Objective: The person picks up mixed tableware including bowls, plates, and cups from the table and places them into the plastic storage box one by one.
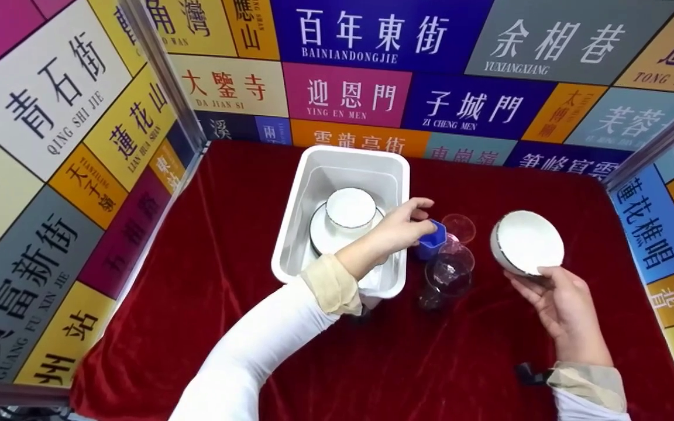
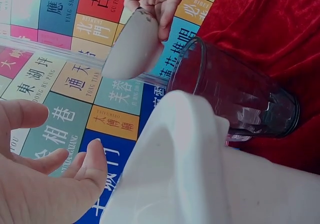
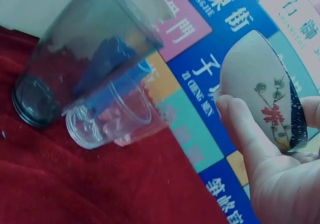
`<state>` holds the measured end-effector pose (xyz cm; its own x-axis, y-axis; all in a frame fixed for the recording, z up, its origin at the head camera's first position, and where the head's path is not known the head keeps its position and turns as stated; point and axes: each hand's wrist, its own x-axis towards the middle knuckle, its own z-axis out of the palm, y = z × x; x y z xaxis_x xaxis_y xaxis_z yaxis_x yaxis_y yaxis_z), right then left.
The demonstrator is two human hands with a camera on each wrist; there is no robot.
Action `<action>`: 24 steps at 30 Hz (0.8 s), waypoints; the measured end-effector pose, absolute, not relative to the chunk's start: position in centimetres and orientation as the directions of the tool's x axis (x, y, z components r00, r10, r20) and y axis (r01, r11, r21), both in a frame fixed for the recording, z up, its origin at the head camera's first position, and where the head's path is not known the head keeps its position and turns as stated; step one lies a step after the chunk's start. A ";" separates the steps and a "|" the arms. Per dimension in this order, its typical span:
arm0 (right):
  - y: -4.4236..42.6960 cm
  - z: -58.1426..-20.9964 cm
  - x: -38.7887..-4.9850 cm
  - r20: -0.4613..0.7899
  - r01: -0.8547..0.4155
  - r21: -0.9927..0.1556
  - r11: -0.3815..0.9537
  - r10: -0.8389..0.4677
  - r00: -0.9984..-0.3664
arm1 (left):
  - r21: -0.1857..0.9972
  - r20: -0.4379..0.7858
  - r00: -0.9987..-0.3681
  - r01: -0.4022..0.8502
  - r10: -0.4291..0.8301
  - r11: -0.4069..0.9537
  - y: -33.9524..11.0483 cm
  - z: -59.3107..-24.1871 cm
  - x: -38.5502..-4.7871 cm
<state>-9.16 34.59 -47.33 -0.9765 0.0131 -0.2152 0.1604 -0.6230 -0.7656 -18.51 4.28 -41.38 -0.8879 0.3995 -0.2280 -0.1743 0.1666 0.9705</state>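
My right hand (image 1: 568,307) grips a white bowl (image 1: 529,242) by its near side, raised at the right. A red flower with green leaves decorates the bowl's outside (image 3: 265,92) in the right wrist view. My left hand (image 1: 398,229) hovers over the right rim of a white plastic tub (image 1: 299,193), its fingers loosely bent. Nothing lies in its grasp in the left wrist view. Close to those fingertips in the head view stands a blue cup (image 1: 432,241). Inside the tub, a smaller white bowl (image 1: 350,206) sits on a wider white dish (image 1: 318,234).
Right of the tub stand a tall dark glass (image 1: 449,272), a clear cup (image 3: 107,119) and a pinkish see-through cup (image 1: 460,227), grouped around the blue cup. Red cloth (image 1: 226,234) covers the table. Panels with printed street names (image 1: 348,93) enclose the back and sides.
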 end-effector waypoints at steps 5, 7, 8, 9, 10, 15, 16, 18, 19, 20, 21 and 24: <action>33.2 -46.6 -9.1 -0.199 0.163 -0.820 -0.549 0.005 -0.980 | 0.970 -0.234 -0.882 -0.181 0.409 0.164 4.7 -41.2 -18.3; 32.8 -46.4 -9.1 -0.190 0.164 -0.838 -0.521 -0.003 -0.982 | 0.970 -0.235 -0.880 -0.183 0.413 0.160 4.9 -41.1 -18.2; 32.6 -46.3 -9.0 -0.185 0.164 -0.845 -0.508 -0.008 -0.983 | 0.970 -0.235 -0.879 -0.183 0.415 0.162 5.0 -41.1 -18.2; 32.4 -46.2 -9.0 -0.178 0.162 -0.851 -0.500 -0.015 -0.984 | 0.969 -0.236 -0.878 -0.183 0.417 0.163 5.1 -41.0 -18.1; 32.2 -46.2 -9.0 -0.171 0.160 -0.856 -0.492 -0.022 -0.985 | 0.969 -0.236 -0.877 -0.183 0.418 0.165 5.2 -41.0 -18.0; 31.3 -45.7 -8.9 -0.139 0.140 -0.882 -0.449 -0.036 -0.990 | 0.969 -0.232 -0.877 -0.171 0.421 0.178 5.5 -40.9 -17.7; 31.1 -45.7 -8.9 -0.135 0.138 -0.886 -0.444 -0.038 -0.990 | 0.969 -0.231 -0.877 -0.168 0.422 0.181 5.6 -40.9 -17.7; 30.8 -45.5 -8.9 -0.130 0.135 -0.892 -0.432 -0.041 -0.991 | 0.969 -0.230 -0.877 -0.165 0.422 0.185 5.7 -40.9 -17.7; 30.6 -45.5 -8.9 -0.128 0.134 -0.895 -0.426 -0.043 -0.991 | 0.968 -0.232 -0.876 -0.165 0.422 0.188 5.7 -40.9 -17.6; 30.4 -45.5 -8.9 -0.128 0.135 -0.897 -0.422 -0.045 -0.991 | 0.968 -0.233 -0.875 -0.168 0.424 0.186 5.8 -41.0 -17.6; 30.3 -45.5 -8.9 -0.129 0.137 -0.898 -0.418 -0.047 -0.990 | 0.968 -0.233 -0.874 -0.169 0.427 0.183 5.8 -41.0 -17.6; 29.9 -45.4 -8.8 -0.138 0.147 -0.903 -0.404 -0.050 -0.989 | 0.969 -0.232 -0.868 -0.169 0.439 0.179 5.9 -41.1 -17.5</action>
<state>-8.83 29.86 -45.41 -0.9891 -0.0503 -0.1382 0.1467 -0.4035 -0.9031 -17.46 5.91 -41.09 -0.8681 0.4385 -0.2324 -0.1693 0.1786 0.9693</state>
